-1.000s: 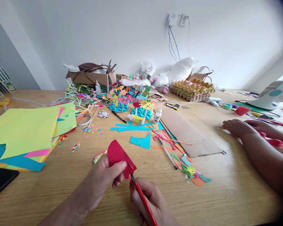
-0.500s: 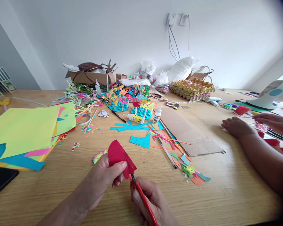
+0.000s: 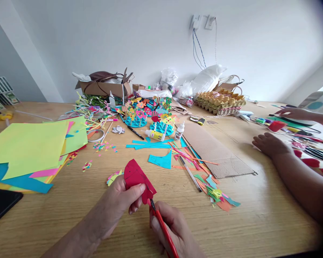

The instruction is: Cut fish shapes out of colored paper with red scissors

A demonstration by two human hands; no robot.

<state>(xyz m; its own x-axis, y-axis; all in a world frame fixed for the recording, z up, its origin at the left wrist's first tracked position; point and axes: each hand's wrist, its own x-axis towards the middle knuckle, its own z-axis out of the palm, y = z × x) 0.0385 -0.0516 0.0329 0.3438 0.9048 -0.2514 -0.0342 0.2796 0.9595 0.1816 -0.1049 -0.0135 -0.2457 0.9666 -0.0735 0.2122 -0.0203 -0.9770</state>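
Note:
Between the thumb and fingers of my left hand is a piece of red paper with dark drawn lines and a partly scalloped lower edge. My right hand is closed around red-handled scissors. The scissor blades meet the paper's lower edge; how far apart they stand I cannot make out. Just behind my left hand, a small stack of colourful paper cutouts lies on the table. Ahead of the paper is a blue paper offcut with a curved edge.
Coloured sheets and a black phone lie left. Ahead stand paper fish on blue bases and a glue bottle. Right of centre are a cardboard strip, a pen and paper scraps. Another person's arms reach in from the right.
The other person's farther hand has moved back, toward the white object at the far right. My hands, the red paper and the scissors look almost unmoved.

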